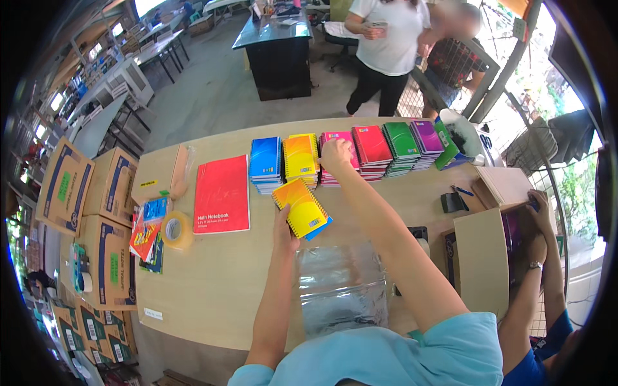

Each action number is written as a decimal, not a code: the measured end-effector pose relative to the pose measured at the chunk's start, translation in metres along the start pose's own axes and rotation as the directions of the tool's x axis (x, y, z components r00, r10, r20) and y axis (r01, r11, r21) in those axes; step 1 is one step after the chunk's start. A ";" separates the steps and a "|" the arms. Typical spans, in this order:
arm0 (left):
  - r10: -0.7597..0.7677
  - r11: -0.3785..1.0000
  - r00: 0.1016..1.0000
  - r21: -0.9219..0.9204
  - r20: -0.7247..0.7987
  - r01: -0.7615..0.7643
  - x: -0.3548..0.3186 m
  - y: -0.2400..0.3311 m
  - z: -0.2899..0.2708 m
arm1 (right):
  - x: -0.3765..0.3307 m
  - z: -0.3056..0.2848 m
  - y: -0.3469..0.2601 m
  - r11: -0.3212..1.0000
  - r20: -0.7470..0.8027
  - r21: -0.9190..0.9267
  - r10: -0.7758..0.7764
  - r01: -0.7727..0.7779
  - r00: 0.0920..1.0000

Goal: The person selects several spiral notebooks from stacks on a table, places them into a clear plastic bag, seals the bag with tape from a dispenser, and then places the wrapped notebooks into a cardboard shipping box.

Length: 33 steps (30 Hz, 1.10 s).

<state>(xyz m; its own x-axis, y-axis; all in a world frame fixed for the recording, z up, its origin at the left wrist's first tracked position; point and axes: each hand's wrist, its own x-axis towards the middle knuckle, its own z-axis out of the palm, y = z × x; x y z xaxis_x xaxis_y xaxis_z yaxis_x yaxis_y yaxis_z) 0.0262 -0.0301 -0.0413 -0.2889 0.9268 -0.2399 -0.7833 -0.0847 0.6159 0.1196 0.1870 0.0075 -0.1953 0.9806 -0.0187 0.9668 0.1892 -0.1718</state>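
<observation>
My left hand (pixel 285 230) is closed on the edge of a small yellow spiral notebook (pixel 302 207), with a blue notebook (pixel 320 230) peeking out under it. Held tilted, the pair is just in front of the stacks. My right hand (pixel 337 156) reaches to the pink notebook stack (pixel 331 182), fingers curled over its top notebook; the fingertips are partly hidden. Left of it are a yellow stack (pixel 299 153) and a blue stack (pixel 264 157). To its right stand a red stack (pixel 372 145), a green stack (pixel 402 141) and a purple stack (pixel 427 137).
A large red notebook (pixel 222 194), a tape roll (pixel 176 231) and cartons (pixel 109 254) lie to the left. Clear plastic bags (pixel 343 289) are near me. At right, another person's hands (pixel 539 219) work at an open carton (pixel 481 254). People (pixel 389 38) stand beyond the table.
</observation>
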 end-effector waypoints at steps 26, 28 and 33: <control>-0.480 0.870 0.864 -0.048 0.152 0.491 -0.023 -0.045 0.007 | -0.001 -0.066 0.241 0.853 -0.331 0.434 0.451 -0.291 0.829; -0.475 0.874 0.871 -0.052 0.127 0.484 -0.018 -0.047 0.012 | 0.023 -0.076 0.239 0.731 -0.014 0.364 0.624 -0.578 0.781; -0.364 0.930 0.931 -0.034 0.040 0.365 -0.003 -0.053 0.016 | 0.039 -0.083 0.217 0.650 0.205 0.221 0.698 -0.727 0.686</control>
<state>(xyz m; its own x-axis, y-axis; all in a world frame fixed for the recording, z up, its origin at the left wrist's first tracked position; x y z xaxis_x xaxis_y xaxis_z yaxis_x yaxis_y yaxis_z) 0.0775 -0.0228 -0.0610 0.0380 0.9080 -0.4173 -0.8527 0.2472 0.4602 0.3358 0.2703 0.0515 0.5070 0.7945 -0.3342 0.7340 -0.6012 -0.3158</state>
